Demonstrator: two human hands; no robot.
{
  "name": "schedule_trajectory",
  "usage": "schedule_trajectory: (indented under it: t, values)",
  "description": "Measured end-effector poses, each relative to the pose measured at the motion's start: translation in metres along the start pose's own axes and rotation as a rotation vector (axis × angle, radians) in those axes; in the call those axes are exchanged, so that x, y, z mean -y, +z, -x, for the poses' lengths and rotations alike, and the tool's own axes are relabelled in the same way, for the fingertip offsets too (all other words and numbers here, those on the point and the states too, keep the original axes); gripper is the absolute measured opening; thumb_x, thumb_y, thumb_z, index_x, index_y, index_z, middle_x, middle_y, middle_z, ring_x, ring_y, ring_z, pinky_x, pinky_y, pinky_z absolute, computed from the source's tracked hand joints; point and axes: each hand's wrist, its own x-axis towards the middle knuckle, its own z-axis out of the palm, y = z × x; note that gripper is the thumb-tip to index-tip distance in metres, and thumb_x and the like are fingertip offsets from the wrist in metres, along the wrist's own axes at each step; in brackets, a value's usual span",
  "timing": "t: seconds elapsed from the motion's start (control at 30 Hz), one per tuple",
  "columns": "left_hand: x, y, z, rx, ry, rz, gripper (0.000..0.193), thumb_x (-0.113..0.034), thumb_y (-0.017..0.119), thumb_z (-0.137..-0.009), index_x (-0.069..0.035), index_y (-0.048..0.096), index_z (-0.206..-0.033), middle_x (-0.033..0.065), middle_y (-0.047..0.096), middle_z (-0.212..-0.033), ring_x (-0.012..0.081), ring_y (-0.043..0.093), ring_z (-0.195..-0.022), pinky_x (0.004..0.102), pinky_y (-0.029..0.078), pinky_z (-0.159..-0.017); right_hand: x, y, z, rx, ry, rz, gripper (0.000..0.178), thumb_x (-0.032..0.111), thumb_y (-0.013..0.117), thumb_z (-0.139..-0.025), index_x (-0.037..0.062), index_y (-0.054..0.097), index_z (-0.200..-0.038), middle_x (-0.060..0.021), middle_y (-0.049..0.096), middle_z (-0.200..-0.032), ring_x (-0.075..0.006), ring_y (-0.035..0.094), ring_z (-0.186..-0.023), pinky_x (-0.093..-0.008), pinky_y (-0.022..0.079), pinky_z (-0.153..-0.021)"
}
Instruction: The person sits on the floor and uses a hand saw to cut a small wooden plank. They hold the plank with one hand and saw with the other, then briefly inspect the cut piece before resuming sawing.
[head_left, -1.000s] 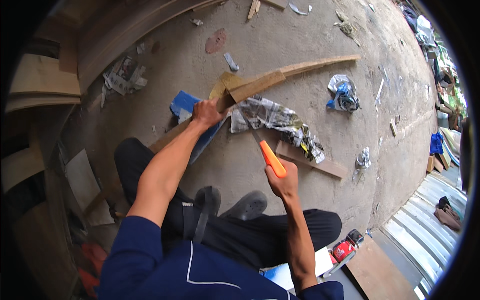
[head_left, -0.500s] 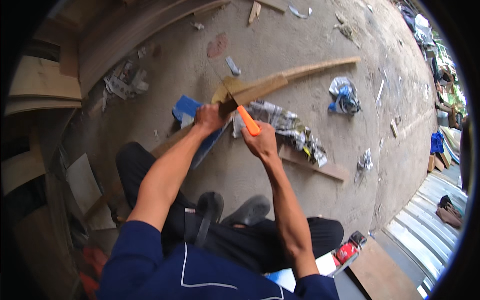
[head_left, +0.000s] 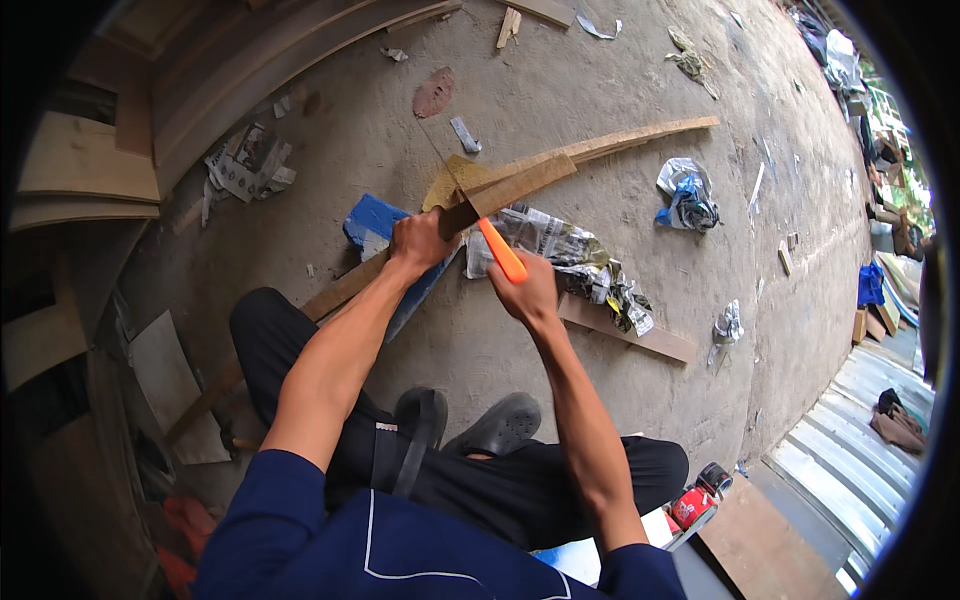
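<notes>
My right hand (head_left: 526,286) is wrapped round the orange handle of a handsaw (head_left: 503,251). Its thin blade, seen nearly edge-on, crosses a wooden strip (head_left: 525,186) and points away from me. On the near left of the blade, my left hand (head_left: 420,240) grips the end of that strip, with the fingers partly hidden. Below the wood lies a blue-painted block (head_left: 375,216), with a yellowish sheet (head_left: 443,184) just beyond it. How deep the blade sits in the wood cannot be made out.
Crumpled newspaper (head_left: 550,234) and a longer board (head_left: 630,328) lie right of my hands. A plastic bag (head_left: 688,192) rests farther right. Stacked boards (head_left: 90,165) stand at the left. Corrugated metal sheeting (head_left: 845,450) and a red can (head_left: 690,507) are at the lower right.
My right hand has drawn the saw slightly back toward me, and more of the blade shows beyond the wood. My left hand stays on the wooden strip.
</notes>
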Motion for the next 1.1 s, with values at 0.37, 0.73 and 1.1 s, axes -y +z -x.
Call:
schedule_trajectory:
  t: [0.37, 0.73, 1.1]
  values:
    - [0.006, -0.002, 0.010, 0.049, -0.021, -0.044, 0.041, -0.043, 0.075, -0.072, -0.006, 0.064, -0.087, 0.0193, 0.069, -0.077, 0.0379, 0.069, -0.074, 0.0481, 0.055, -0.067, 0.004, -0.058, 0.125, 0.041, 0.243, -0.093, 0.015, 0.015, 0.065, -0.073, 0.0003, 0.064, -0.073, -0.0181, 0.057, -0.059, -0.0311, 0.061, -0.053, -0.0356, 0.047, -0.054]
    - [-0.002, 0.006, -0.001, -0.005, -0.018, -0.015, 0.042, -0.046, 0.073, -0.073, -0.006, 0.065, -0.083, 0.0182, 0.069, -0.073, 0.0371, 0.069, -0.072, 0.0467, 0.055, -0.065, 0.000, 0.013, -0.026, -0.004, 0.062, -0.022, 0.029, 0.025, 0.064, -0.076, -0.0026, 0.059, -0.070, -0.0233, 0.059, -0.066, -0.0404, 0.060, -0.063, -0.0444, 0.047, -0.061]
    - [0.002, -0.001, 0.008, 0.063, -0.060, -0.055, 0.042, -0.045, 0.074, -0.072, -0.007, 0.064, -0.086, 0.0183, 0.069, -0.078, 0.0371, 0.069, -0.075, 0.0465, 0.055, -0.069, -0.002, -0.055, 0.094, 0.074, 0.176, -0.032, 0.020, 0.017, 0.066, -0.073, -0.0011, 0.060, -0.068, -0.0178, 0.055, -0.058, -0.0297, 0.058, -0.051, -0.0354, 0.045, -0.054]
